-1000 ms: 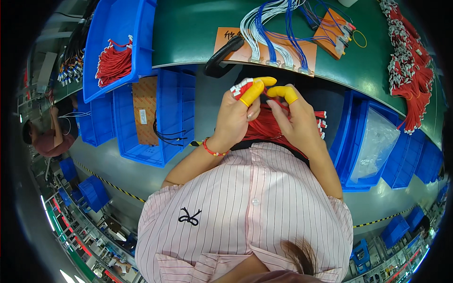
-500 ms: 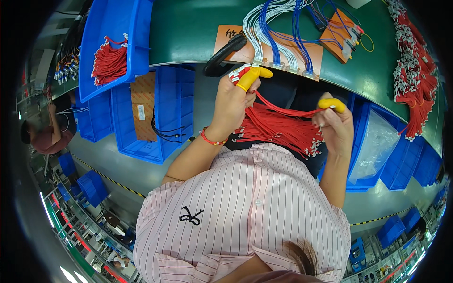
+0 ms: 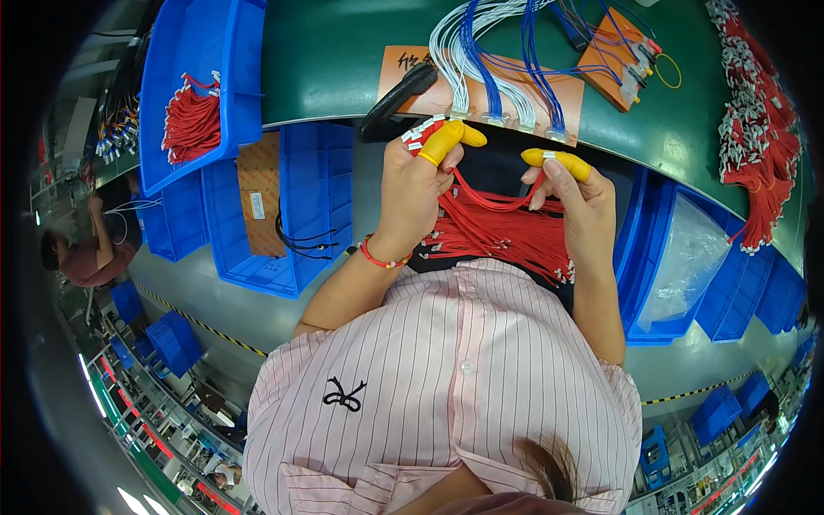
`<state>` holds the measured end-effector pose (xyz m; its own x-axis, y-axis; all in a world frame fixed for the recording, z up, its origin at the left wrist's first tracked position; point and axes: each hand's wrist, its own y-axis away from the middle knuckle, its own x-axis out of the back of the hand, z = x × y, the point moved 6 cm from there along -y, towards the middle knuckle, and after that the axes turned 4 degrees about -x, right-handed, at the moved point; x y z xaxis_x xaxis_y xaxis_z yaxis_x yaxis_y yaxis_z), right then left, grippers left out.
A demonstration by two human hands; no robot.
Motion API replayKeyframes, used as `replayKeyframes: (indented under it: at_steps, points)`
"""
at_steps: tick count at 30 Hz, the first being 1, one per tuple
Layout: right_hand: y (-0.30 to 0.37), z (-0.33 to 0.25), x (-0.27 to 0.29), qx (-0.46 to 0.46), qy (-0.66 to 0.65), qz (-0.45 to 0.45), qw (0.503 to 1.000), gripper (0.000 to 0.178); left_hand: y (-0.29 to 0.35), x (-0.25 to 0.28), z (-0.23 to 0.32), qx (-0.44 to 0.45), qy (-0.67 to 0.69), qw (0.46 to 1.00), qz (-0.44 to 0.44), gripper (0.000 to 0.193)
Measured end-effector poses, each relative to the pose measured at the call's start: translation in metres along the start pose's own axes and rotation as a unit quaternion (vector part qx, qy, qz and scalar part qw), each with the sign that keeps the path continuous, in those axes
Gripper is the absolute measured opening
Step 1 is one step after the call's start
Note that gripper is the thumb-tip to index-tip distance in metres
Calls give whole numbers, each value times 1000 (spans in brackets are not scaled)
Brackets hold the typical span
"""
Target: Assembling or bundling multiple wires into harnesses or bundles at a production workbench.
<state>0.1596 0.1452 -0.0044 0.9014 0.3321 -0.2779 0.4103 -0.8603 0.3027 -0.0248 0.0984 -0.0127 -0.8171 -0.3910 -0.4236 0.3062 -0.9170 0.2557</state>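
My left hand is closed round several red cables, and their white connectors stick out above the fist. Yellow finger cots cover fingertips on both hands. My right hand pinches the white-tipped end of a red cable, which sags in a loop from the left hand. Beneath them, a pile of red cables lies across my dark lap. Just beyond the left hand, a black curved handle-like thing rests at the bench edge.
On the green bench, white and blue wires end in connectors along an orange board. A blue bin holds red cables at left; more red cables hang at right. Blue crates stand below. A person sits far left.
My right hand has moved left, toward my left hand, and the cable between them now sags. A white connector now shows at the right fingertips. The view has shifted slightly.
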Motion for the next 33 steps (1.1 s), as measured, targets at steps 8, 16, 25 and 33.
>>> replayKeyframes:
  at_steps: [8,16,25,33]
  points:
    - [-4,-3,5,12,11,33,999,26,-2,-2,0,54,113,992,-1,23]
    - [-4,-4,2,8,5,65,998,27,0,1,4,135,152,975,-90,33]
    - [-2,1,-1,-11,-58,86,995,28,8,5,-1,140,189,970,-67,41]
    - [-3,13,-4,-45,-202,74,975,24,9,3,2,112,138,981,-71,39]
